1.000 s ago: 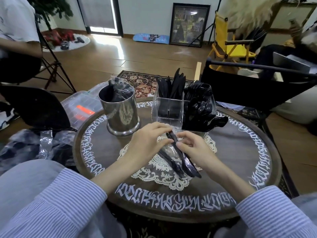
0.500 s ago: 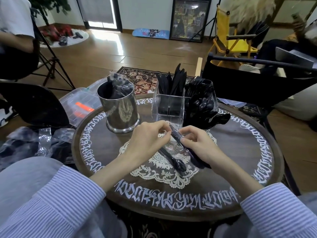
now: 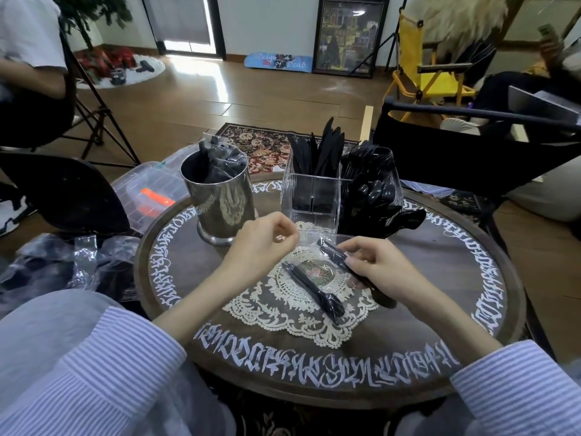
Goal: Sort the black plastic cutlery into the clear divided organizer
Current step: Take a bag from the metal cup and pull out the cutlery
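Nearest, on the lace mat (image 3: 301, 313), one wrapped black piece (image 3: 312, 292) lies flat, not sorted yet. Just past it, the right hand (image 3: 374, 272) curls its fingers round another black piece (image 3: 338, 256) that looks partly out of its clear wrapper (image 3: 311, 239). The left hand (image 3: 264, 243) pinches the wrapper's other end. Farther back stands the clear organizer (image 3: 314, 196), already holding knives (image 3: 320, 149), forks (image 3: 366, 157) and many spoons (image 3: 377, 196). Beside it, the metal cup (image 3: 220, 199) holds more wrapped pieces. So a lot looks done, but some is left.
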